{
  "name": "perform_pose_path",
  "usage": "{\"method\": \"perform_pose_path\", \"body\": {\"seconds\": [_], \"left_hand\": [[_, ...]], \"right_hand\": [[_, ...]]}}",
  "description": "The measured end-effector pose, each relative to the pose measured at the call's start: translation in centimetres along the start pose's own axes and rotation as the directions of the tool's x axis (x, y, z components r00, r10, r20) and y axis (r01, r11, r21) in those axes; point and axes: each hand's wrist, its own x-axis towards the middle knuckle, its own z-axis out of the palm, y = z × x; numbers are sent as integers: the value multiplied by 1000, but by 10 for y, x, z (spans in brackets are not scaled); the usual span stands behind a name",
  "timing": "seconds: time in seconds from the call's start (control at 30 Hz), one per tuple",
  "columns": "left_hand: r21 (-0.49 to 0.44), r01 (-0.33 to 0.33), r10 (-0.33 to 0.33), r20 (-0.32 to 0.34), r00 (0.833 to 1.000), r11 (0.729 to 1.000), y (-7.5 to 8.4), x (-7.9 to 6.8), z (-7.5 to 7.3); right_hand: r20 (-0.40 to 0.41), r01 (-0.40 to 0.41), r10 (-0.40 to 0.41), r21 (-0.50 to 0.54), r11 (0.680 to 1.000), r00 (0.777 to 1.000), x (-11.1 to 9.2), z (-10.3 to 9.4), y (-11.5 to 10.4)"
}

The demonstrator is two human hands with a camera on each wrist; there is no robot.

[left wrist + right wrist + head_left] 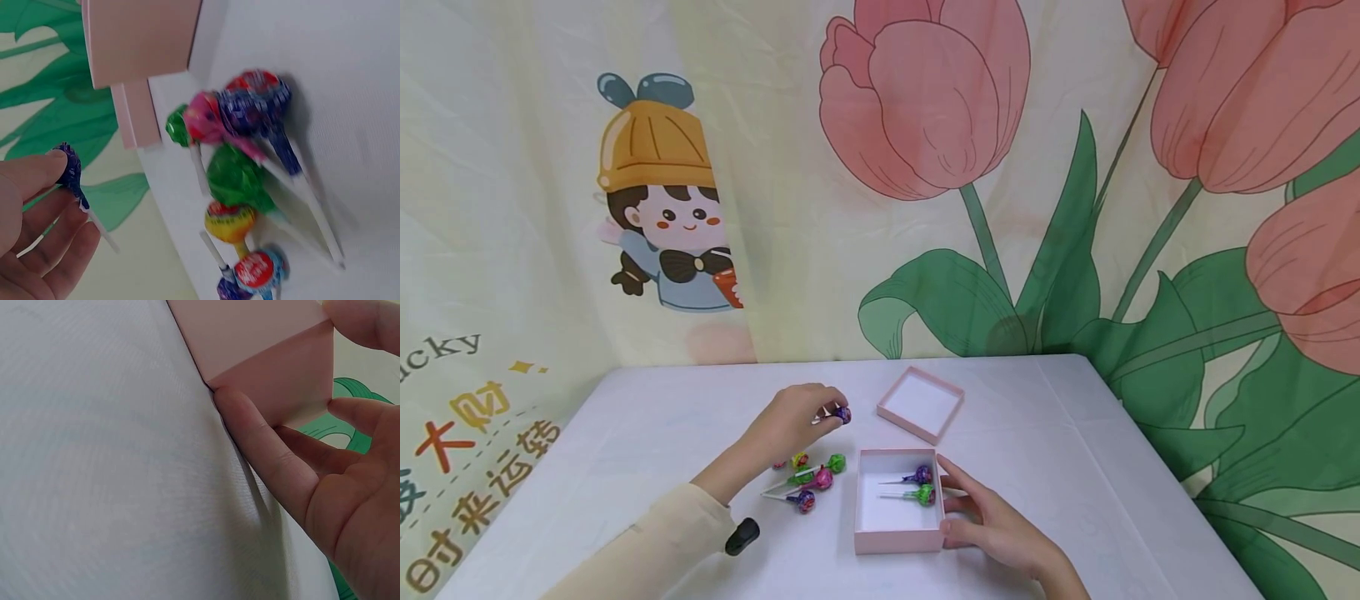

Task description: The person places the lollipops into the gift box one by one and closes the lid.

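My left hand [790,421] pinches a dark purple-blue wrapped lollipop [72,170] between thumb and fingers, held above the table, its white stick pointing away from the wrapped head. Below that hand lies a loose group of lollipops, among them a blue one [806,501], a pink one [823,478] and a green one [837,463]. An uncovered pink box [895,543] holds a purple lollipop [922,475] and a green lollipop [926,495], sticks to the left. Fingers and thumb of my right hand [996,521] touch the box's right wall.
Behind the box lies its pink lid [940,433], inner side up. A small black object [742,537] shows by the left sleeve. The white table [1075,433] ends at a printed cloth backdrop [790,208] with tulips.
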Motion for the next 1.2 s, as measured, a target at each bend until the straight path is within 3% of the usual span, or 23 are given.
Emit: {"method": "perform_pose_path", "body": {"seconds": [0.5,0.83,1.0,1.2], "left_hand": [[-57,-93,93,-3,996,994,36,-13,14],[-62,-236,237,14,971,970,60,-10,28],[-90,-215,222,74,972,972,71,-10,37],[-99,-237,245,74,967,966,79,-10,44]], "right_hand": [[9,31,-30,-15,999,999,1,-1,2],[3,-10,10,-3,1000,1000,1,-1,2],[19,13,-14,8,1000,1000,0,-2,3],[27,32,-32,8,999,999,1,-3,3]]}}
